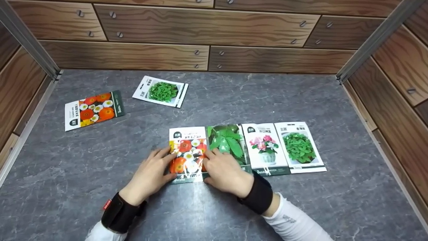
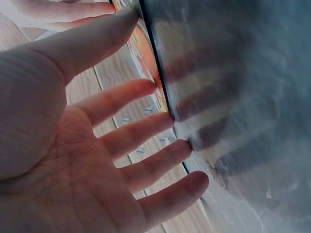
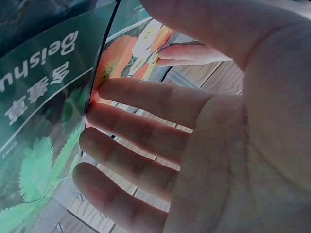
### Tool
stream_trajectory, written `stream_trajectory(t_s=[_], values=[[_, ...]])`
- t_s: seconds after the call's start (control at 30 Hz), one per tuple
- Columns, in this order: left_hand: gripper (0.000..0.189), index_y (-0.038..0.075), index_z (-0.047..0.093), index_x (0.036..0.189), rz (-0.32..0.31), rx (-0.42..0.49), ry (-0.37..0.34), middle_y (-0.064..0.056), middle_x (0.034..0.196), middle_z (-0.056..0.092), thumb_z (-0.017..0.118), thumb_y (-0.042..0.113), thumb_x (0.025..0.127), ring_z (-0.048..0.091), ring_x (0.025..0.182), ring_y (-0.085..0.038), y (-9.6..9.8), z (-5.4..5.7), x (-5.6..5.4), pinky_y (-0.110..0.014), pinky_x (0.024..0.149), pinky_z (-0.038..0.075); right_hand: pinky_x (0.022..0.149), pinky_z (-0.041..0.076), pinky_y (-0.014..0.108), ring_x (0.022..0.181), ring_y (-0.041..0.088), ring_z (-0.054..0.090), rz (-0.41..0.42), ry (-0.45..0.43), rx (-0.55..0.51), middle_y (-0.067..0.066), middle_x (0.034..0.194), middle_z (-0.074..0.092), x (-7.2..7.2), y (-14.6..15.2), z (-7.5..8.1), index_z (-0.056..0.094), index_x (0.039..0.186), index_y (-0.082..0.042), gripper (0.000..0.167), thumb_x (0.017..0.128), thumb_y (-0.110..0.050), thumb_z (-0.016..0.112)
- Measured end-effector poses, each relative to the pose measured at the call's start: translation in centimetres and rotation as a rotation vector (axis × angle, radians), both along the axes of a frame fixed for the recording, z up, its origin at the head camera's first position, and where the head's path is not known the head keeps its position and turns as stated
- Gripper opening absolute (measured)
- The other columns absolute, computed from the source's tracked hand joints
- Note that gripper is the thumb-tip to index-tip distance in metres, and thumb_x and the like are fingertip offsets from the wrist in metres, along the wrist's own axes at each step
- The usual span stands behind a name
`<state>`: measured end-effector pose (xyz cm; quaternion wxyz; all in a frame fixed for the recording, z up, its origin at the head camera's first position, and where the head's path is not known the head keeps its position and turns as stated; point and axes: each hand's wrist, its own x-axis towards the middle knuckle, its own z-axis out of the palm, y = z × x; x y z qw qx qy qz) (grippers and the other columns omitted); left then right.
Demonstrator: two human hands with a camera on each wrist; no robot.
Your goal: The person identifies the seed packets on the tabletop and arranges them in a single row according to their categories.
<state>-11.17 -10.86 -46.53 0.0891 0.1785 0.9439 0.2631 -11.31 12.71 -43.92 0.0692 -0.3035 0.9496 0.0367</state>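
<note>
A seed packet with orange and white flowers lies flat on the grey tabletop, leftmost in a side-by-side row. My left hand touches its left edge with extended fingers. At its right edge, where it meets the green-leaf packet, rest the fingertips of my right hand. That hand covers part of the green-leaf packet. In the right wrist view the fingers are fairly straight along the seam between both packets. The left wrist view likewise shows spread fingers at the flower packet's edge.
Rightward in the row lie a pink-flower packet and a leafy-herb packet. Farther back are another orange-flower packet and a second leafy-herb packet, both angled. Wood-patterned walls bound the tabletop.
</note>
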Motion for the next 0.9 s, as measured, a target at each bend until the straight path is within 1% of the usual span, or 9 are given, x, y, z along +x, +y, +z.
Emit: stream_trajectory(t_s=[0.17,0.47,0.7,0.9], values=[[0.059,0.004,0.063,0.144,-0.007,-0.001,0.014,-0.023,0.161,0.050,0.083,0.020,0.090,0.047,0.147,-0.048,0.08,-0.08,-0.03,-0.073,0.113,0.044,0.082,0.060,0.041,0.105,0.027,0.065,0.011,0.027,0.011,0.009,0.117,0.070,0.13,0.07,-0.01,0.075,0.103,-0.008,0.038,0.086,-0.041,0.085],[0.058,0.004,0.063,0.144,-0.004,-0.008,-0.003,-0.022,0.162,0.049,0.082,0.020,0.092,0.044,0.149,-0.050,0.15,-0.02,0.01,-0.076,0.112,0.042,0.086,0.061,0.043,0.110,0.029,0.066,0.001,0.008,0.023,0.010,0.123,0.070,0.00,0.06,0.09,0.075,0.105,-0.008,0.039,0.087,-0.041,0.084],[0.059,0.006,0.061,0.147,-0.005,-0.020,-0.024,-0.022,0.163,0.047,0.080,0.021,0.093,0.041,0.151,-0.051,0.10,0.08,0.07,-0.080,0.111,0.040,0.088,0.060,0.043,0.110,0.028,0.065,-0.001,-0.002,0.029,0.010,0.123,0.070,-0.13,0.11,0.09,0.075,0.106,-0.009,0.039,0.087,-0.042,0.084],[0.059,0.005,0.060,0.147,-0.009,-0.016,-0.036,-0.023,0.164,0.046,0.080,0.020,0.093,0.040,0.152,-0.052,0.10,0.04,0.02,-0.077,0.115,0.039,0.089,0.060,0.045,0.113,0.030,0.065,-0.001,-0.005,0.040,0.011,0.127,0.070,-0.15,0.12,0.08,0.075,0.111,-0.008,0.042,0.088,-0.042,0.083]])
